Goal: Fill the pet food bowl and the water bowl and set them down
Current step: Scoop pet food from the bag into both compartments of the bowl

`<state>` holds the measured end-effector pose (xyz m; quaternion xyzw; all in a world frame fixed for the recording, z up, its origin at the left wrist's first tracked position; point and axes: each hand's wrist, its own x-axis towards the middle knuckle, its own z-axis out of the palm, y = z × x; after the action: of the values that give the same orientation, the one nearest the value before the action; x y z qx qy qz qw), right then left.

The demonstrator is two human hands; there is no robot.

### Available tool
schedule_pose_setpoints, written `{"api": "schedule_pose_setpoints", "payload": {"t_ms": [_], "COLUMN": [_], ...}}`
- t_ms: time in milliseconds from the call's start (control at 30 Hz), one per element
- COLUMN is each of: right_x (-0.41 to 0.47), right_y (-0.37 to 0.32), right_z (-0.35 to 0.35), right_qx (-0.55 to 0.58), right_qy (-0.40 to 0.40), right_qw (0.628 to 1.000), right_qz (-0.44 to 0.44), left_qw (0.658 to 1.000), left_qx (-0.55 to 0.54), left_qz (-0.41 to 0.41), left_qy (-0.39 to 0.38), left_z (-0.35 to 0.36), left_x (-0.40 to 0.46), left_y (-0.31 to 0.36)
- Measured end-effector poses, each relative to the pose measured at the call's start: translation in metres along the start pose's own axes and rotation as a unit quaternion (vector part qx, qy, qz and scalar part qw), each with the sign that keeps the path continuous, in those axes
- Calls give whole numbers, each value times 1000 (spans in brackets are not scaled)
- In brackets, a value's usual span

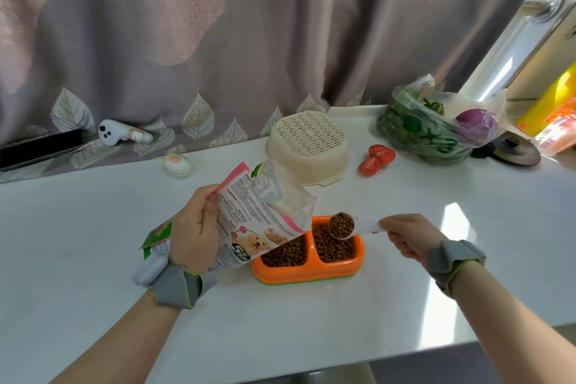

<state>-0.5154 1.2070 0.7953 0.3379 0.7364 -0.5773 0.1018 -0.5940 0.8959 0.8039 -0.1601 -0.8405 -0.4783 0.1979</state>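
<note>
While the left hand [194, 229] grips the soft food bag [255, 212] near its open top, the right hand [405, 237] pinches the handle of a small white scoop [343, 225], full of brown pellets, just above the right compartment of the orange double bowl [307, 271]. The bowl stands near the middle of the counter [93, 243], closer to its front edge than to the back, and both compartments already hold dry food; no water is visible. I judge the bag to be light and floppy, so it is best held at the folded top, where it is held now, because its body will bend and may spill. The scoop is stiff and light, but the pellets roll off easily if it tilts. The bowl looks like rigid plastic and is best lifted with both hands at its wide base rim. The counter is white, smooth and shiny. At its back edge hangs a curtain [249, 40], with a beige basket [308, 146] upside down, cut tomato [377, 159] and a bag of vegetables [436, 131] towards the back right corner.
</note>
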Motion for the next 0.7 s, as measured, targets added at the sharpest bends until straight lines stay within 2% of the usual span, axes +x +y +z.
{"api": "schedule_pose_setpoints", "payload": {"t_ms": [233,433,500,600,700], "right_x": [-7,-7,-9,-14,-15], "right_y": [-1,1,4,12,19], "right_z": [9,13,16,23,28], "right_qx": [-125,-258,-322,-440,-487], "right_qy": [41,64,62,76,98], "right_qw": [989,951,923,854,819], "right_qz": [-66,-161,-202,-267,-287], "left_qw": [1000,1000,1000,1000,1000], "left_qx": [2,-5,-12,-14,-6], "left_qz": [1,8,11,13,5], "left_qy": [1,2,1,2,4], "left_z": [2,3,3,4,4], "left_x": [-1,-3,-2,-3,-3], "left_y": [0,2,2,2,2]}}
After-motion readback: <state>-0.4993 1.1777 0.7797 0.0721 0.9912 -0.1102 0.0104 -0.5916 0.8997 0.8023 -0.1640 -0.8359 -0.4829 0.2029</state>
